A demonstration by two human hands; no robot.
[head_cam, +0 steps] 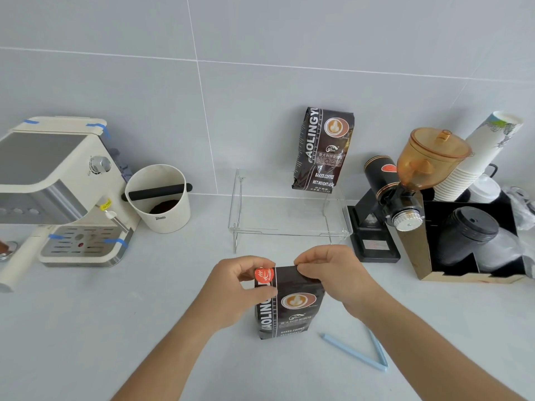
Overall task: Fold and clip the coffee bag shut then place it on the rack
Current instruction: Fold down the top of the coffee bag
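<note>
A dark coffee bag (289,311) stands upright on the counter in front of me. My left hand (240,282) pinches its top left corner beside a red round sticker. My right hand (333,270) pinches the top right edge, which is bent over. A light blue sealing clip (357,353) lies open in a V on the counter, right of the bag and apart from both hands. The clear acrylic rack (289,231) stands behind the bag. A second, identical coffee bag (322,150) stands on the rack's right rear part, leaning on the wall.
A cream espresso machine (58,183) and a white knock box (160,198) stand at the left. A black grinder with an amber hopper (405,198) stands right of the rack. Beyond it is a cardboard organiser (469,273) with paper cups and black lids.
</note>
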